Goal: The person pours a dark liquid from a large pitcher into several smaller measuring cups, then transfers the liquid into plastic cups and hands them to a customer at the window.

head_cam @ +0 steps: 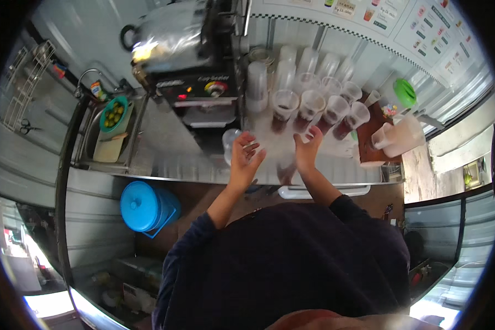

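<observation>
Over the metal counter, my left hand is spread with fingers apart, just right of a clear plastic cup that it partly hides; whether they touch is unclear. My right hand is raised with thumb and fingers apart, holding nothing, in front of several plastic cups with dark liquid. Behind these stand more clear cups and tall stacks of empty plastic cups. Left of the cups is a cup sealer machine with small lit lamps.
A sink at the left holds a teal basket of small green fruits and a cutting board with a knife. On the right, a plastic pitcher stands on a brown box. A blue lidded bucket is below the counter.
</observation>
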Demonstrator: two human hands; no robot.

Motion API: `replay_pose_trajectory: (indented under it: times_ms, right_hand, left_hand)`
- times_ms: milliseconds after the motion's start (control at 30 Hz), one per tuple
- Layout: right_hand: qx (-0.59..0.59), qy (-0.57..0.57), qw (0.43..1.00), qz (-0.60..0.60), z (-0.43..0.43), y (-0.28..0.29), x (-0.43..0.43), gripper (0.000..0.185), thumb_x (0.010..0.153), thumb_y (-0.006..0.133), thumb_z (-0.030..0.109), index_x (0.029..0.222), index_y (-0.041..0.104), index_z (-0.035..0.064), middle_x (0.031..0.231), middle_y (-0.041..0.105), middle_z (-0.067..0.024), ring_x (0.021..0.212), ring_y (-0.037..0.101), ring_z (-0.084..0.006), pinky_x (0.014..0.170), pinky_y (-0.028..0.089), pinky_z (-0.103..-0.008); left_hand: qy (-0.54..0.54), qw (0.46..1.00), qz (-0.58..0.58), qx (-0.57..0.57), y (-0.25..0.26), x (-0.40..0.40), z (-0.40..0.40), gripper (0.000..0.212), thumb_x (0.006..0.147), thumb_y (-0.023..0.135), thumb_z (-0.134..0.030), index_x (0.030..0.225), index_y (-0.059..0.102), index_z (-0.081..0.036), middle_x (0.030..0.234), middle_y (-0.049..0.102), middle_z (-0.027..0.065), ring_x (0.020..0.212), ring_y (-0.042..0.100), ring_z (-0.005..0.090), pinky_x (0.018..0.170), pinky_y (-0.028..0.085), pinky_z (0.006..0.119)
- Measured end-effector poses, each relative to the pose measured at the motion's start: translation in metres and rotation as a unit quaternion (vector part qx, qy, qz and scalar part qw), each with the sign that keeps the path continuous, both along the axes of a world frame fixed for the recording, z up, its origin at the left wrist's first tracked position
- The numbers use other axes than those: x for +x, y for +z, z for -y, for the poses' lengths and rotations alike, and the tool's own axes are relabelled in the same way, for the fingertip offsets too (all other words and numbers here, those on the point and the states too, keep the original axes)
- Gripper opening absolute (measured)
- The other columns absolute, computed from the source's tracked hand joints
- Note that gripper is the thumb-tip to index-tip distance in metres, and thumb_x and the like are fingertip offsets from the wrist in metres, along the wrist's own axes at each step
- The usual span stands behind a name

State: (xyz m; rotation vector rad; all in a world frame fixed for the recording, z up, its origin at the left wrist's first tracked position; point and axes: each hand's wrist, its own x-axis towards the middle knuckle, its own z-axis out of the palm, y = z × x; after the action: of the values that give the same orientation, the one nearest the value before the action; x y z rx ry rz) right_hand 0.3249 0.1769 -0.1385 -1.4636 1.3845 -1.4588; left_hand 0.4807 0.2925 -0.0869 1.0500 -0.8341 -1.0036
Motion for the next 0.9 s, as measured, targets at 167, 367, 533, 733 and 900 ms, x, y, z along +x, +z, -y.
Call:
replay_pose_trajectory:
  times_ms: [167,367,533,733,900]
  right_hand:
    - [0.051,-0.01,0.998,0.022,0.09,-0.033,-0.044,0.086,0.065,0.078,0.015,0.131,0.027,-0.004,0.129,0.035,-0.0175,0.12,0.038,-0.029,0.101,0.031,-0.0373]
    - [-0.003,0.035,0.999,0.021,0.127,-0.046,-0.03,0.091,0.061,0.082,0.018,0.131,0.028,-0.0033,0.129,0.038,-0.0192,0.122,0.037,-0.0276,0.102,0.03,-0.0362]
    - [-0.034,0.006,0.999,0.013,0.137,-0.046,-0.022,0.084,0.063,0.08,0.019,0.127,0.032,-0.0031,0.12,0.042,-0.0165,0.113,0.043,-0.0265,0.095,0.036,-0.0359]
    - [-0.058,0.028,0.998,0.029,0.119,-0.037,-0.025,0.074,0.063,0.08,0.014,0.119,0.037,-0.0028,0.115,0.044,-0.0165,0.11,0.047,-0.0269,0.093,0.04,-0.037]
    - [-0.047,0.078,0.993,0.071,0.068,-0.005,-0.034,0.067,0.066,0.078,0.007,0.118,0.037,-0.0002,0.11,0.046,-0.0114,0.103,0.05,-0.0216,0.088,0.043,-0.0313]
  left_hand:
    - [0.058,0.991,0.115,0.047,-0.045,-0.042,0.124,0.092,0.068,0.079,-0.019,0.137,0.02,-0.003,0.132,0.032,0.0165,0.121,0.037,0.0304,0.099,0.032,0.044]
    - [0.164,0.936,0.306,0.055,-0.074,-0.047,0.189,0.102,0.057,0.083,-0.025,0.134,0.021,0.001,0.132,0.033,0.0193,0.123,0.033,0.0342,0.103,0.029,0.04]
    - [0.147,0.957,0.249,0.008,-0.07,-0.048,0.206,0.093,0.055,0.083,-0.025,0.129,0.033,0.001,0.126,0.041,0.0203,0.119,0.039,0.0342,0.1,0.033,0.04]
    - [0.17,0.94,0.292,0.041,-0.057,-0.053,0.198,0.089,0.054,0.084,-0.027,0.125,0.038,0.001,0.122,0.043,0.019,0.117,0.041,0.0346,0.099,0.034,0.038]
    - [0.213,0.944,0.253,-0.018,-0.045,-0.061,0.144,0.089,0.052,0.084,-0.026,0.124,0.038,-0.001,0.121,0.043,0.0183,0.116,0.042,0.032,0.099,0.034,0.037]
